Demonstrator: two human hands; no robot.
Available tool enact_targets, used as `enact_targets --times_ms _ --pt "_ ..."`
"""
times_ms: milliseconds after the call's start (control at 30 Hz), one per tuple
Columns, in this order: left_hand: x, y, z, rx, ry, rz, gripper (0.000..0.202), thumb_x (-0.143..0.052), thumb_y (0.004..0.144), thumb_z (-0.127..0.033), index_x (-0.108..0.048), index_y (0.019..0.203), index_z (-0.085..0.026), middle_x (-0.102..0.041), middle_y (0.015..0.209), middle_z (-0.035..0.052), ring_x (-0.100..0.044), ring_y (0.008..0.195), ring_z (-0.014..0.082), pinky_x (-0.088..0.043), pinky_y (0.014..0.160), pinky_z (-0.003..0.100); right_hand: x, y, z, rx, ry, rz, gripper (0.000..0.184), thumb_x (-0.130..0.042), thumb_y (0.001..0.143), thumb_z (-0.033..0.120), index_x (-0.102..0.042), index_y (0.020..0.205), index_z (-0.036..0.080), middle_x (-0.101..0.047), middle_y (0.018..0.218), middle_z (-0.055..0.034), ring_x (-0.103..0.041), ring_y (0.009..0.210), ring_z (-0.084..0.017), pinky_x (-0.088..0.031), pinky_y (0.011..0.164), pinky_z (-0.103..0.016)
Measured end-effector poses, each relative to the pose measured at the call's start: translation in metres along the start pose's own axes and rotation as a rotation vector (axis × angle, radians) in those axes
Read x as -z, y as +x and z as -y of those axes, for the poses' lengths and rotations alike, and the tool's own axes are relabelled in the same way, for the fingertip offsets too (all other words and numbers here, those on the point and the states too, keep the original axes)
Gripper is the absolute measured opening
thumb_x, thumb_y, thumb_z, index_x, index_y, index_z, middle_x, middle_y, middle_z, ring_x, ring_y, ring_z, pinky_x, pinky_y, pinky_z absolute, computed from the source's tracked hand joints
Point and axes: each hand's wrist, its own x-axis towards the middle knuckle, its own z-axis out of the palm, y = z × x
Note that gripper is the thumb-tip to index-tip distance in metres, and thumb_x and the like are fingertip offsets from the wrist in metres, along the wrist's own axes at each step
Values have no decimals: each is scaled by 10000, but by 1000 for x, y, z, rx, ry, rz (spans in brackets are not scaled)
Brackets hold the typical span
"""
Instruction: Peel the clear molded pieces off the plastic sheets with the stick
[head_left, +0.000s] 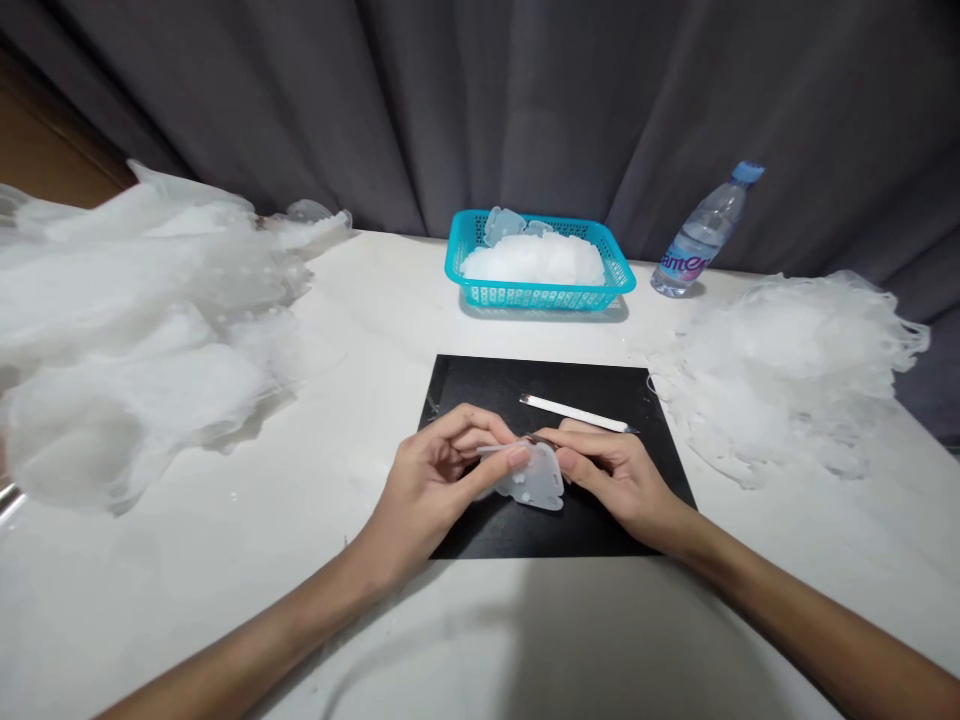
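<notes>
My left hand [450, 465] pinches a translucent, pale, flat molded piece [541, 482] between thumb and fingers. The piece has a rounded, wavy outline and small slots near its edge. My right hand [619, 470] is closed at the piece's right edge. A thin, dark metal tool [538, 438] shows at its fingertips, touching or very near the top of the piece; most of it is hidden by the fingers. Both hands are over a black mat [487, 535]. A white pen-like tool [577, 412] with a dark tip lies on the mat just beyond my right hand.
A turquoise basket [540, 297] holding pale pieces stands behind the mat. To its right is a water bottle [697, 235]. Large heaps of translucent sheets lie at left [150, 330] and right [795, 370] on the white table [315, 560]. A grey curtain [525, 100] hangs behind.
</notes>
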Motion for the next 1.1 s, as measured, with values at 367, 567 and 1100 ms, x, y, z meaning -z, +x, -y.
enact_targets --times_ms 367,567,1100 --pt "-3 -1 -2 -90 68 -35 96 -792 900 -196 -699 879 -191 -755 817 -15 -724 759 109 -555 720 178 1 -1 1 52 -47 18 348 -535 1080 385 -745 1318 244 -550 810 -9 -502 761 -142 -453 755 -291" --pt "-1 -1 -2 -100 124 -72 99 -797 891 -214 -702 880 -188 -743 815 -6 -717 743 127 -555 712 210 1 -1 0 46 -80 22 379 -521 1083 399 -713 1365 233 -578 816 -19 -521 783 -155 -484 790 -307" --pt "-4 -2 -4 -102 128 -96 91 -795 873 -191 -706 850 -193 -736 810 -13 -711 721 117 -552 687 188 -5 -1 1 68 -101 -23 374 -533 1071 430 -728 1347 270 -534 831 -19 -512 777 -154 -475 729 -292"
